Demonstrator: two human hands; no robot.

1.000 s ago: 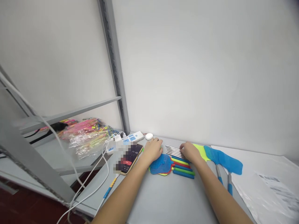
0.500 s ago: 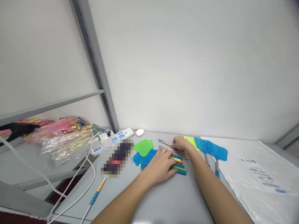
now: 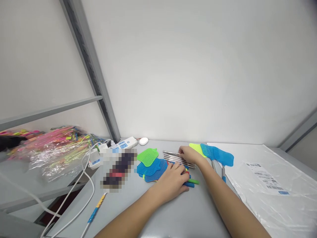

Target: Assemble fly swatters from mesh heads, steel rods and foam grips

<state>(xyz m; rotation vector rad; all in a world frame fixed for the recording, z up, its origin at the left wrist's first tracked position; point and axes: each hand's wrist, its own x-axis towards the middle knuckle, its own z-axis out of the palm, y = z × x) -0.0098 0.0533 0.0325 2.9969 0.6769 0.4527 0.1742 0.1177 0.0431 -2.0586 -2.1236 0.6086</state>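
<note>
My left hand (image 3: 174, 180) lies over a bunch of coloured handle tubes, fingers curled on them. A green tube (image 3: 193, 181) and a blue tube (image 3: 190, 185) poke out on its right; the others are mostly covered. Just behind, my right hand (image 3: 188, 154) pinches at a row of shiny metal rods (image 3: 173, 156) lying side by side. Left of the rods are perforated flyswatter heads: a green head (image 3: 148, 156) on top and blue heads (image 3: 155, 168) below. Flyswatters with blue heads (image 3: 224, 157) and grey shafts rest beyond my right wrist, beside a yellow mesh head (image 3: 196, 148).
A white plastic package (image 3: 269, 191) with a label covers the right side of the grey table. At left are a power strip (image 3: 126, 144), white cables (image 3: 92, 191), a pixelated dark object (image 3: 120, 170) and bagged colourful items (image 3: 56, 148) beyond a metal frame.
The metal rods now lie closer together under my right hand. The green tube sticks out further right from my left hand. The whole view has shifted slightly.
</note>
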